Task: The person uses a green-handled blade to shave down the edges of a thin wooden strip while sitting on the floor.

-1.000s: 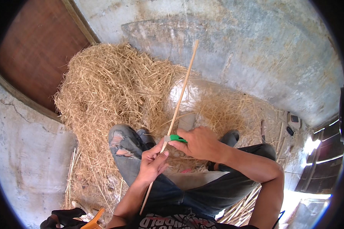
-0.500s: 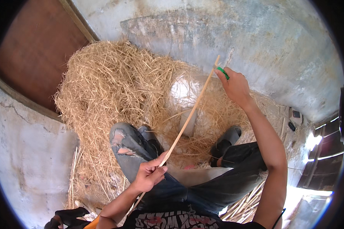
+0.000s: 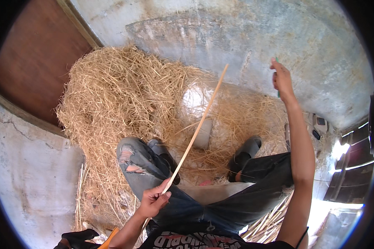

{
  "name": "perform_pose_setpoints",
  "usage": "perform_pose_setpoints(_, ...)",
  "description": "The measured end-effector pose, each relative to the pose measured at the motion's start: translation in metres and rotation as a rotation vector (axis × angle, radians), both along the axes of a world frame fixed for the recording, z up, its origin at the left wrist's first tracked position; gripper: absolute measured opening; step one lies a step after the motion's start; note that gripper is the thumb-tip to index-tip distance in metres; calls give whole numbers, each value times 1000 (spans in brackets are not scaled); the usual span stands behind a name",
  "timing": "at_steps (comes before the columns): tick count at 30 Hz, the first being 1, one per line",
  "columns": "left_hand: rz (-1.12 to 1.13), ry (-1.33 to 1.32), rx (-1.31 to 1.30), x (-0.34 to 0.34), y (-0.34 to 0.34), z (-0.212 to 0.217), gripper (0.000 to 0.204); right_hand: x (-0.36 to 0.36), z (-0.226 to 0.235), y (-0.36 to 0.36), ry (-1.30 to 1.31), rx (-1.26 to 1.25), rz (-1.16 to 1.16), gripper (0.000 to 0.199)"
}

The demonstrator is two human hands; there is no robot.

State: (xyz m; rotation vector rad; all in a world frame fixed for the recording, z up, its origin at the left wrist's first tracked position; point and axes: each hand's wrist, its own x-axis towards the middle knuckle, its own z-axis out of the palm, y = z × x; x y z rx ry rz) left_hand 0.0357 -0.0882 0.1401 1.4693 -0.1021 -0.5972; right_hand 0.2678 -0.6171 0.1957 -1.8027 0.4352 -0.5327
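Observation:
My left hand (image 3: 153, 202) is closed round the lower part of a long, thin, pale wooden stick (image 3: 200, 124), perhaps bamboo. The stick slants up and away to the right above my lap, and its far tip is free. Out to the far right, in front of the wall, my right hand (image 3: 283, 81) is closed on a small green-handled tool (image 3: 277, 60). Only slivers of green show past the fingers, so the tool's kind and blade cannot be made out. The right hand is well apart from the stick.
A big heap of straw-like shavings (image 3: 116, 91) spreads along the wall (image 3: 311, 41). Between my feet stands a grey block (image 3: 202, 133). A bundle of thin sticks (image 3: 270, 222) lies beside my right thigh. Small dark devices (image 3: 320, 121) sit at the right, and a brown door panel (image 3: 37, 66) is at left.
My right hand has left the stick's far end and swung out to the right with the green-handled tool. My left hand and the stick have shifted slightly left.

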Motion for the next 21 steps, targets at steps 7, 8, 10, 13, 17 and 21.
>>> perform_pose_setpoints(7, -143, -66, -16, 7, -7, 5, 50, -33, 33, 82, -11, 292, 408, 44)
perform_pose_setpoints(8, -147, -68, -9, 7, -7, 4, 50, -33, 31, 87, -6, 298, 411, 42)
perform_pose_setpoints(10, -150, -74, -7, 5, -8, 2, 51, -34, 27, 94, 6, 306, 421, 38)
perform_pose_setpoints(13, -155, -71, -20, 3, -8, 1, 51, -44, 28, 102, 11, 400, 423, 34)
perform_pose_setpoints(17, -190, -77, -12, 4, -10, 1, 51, -51, 25, 107, 41, 481, 426, 32)
perform_pose_setpoints(21, -212, -98, 46, 10, -14, 3, 50, -66, 25, 133, 162, 374, 571, 29)
